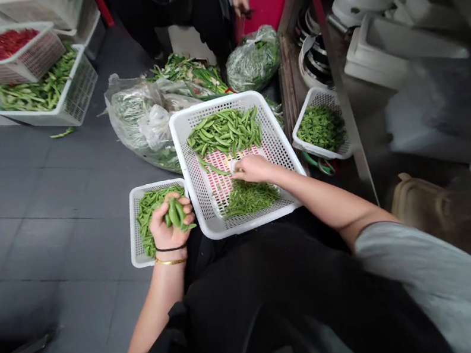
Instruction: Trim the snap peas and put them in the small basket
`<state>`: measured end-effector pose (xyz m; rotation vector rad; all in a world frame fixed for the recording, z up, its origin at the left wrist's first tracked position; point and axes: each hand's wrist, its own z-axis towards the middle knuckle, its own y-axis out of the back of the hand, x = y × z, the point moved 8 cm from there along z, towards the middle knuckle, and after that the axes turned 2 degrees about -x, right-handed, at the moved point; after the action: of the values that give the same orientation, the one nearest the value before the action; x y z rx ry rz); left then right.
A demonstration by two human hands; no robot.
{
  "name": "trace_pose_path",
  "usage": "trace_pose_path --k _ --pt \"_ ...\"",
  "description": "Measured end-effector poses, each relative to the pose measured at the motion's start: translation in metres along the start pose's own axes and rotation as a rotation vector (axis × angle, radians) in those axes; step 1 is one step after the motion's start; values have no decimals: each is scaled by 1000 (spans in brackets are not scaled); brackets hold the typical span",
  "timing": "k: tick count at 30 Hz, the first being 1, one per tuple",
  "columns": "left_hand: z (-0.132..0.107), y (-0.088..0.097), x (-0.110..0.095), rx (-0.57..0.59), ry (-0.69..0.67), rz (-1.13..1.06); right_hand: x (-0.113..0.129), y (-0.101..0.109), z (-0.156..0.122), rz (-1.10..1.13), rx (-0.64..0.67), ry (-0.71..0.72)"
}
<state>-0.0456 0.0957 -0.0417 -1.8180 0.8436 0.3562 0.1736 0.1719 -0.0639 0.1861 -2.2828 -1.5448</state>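
The left hand (172,228) hangs over the small basket (135,241) at 9 o'clock of the lap, its fingers closed round a bunch of pea pods (175,212) that stand upright in the fist; more of the same lie loose in that basket beneath it. The right hand (254,168) reaches into the large basket (191,166) at 12 o'clock, fingers bent down at the edge of the stringy trimmings (250,197); whether they pinch anything I cannot tell. A heap of pods (225,132) fills the far end of the large basket, at 12 o'clock from the right hand, apart from the trimmings at the near end. Judging by the piles, the work looks roughly midway: a fair layer lies in the small basket and the trimmings make a good pile, yet the heap is sizeable, and the plastic bags (142,117) at 11 o'clock seem to hold more greens. A side basket (300,132) of greens sits at 2 o'clock; another person's hand (240,0) shows at the top.
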Motion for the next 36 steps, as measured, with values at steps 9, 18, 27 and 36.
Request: trace_pose_path --k 9,18,27,36 --pt "-7 -13 30 55 109 218 20 -32 60 -15 36 -71" --pt "-16 -50 59 79 120 402 28 -15 34 56 -9 -83" --pt "-6 -25 40 -141 -46 554 45 11 5 153 -123 -20" --pt "6 -57 54 84 -1 638 60 28 -79 691 -211 287"
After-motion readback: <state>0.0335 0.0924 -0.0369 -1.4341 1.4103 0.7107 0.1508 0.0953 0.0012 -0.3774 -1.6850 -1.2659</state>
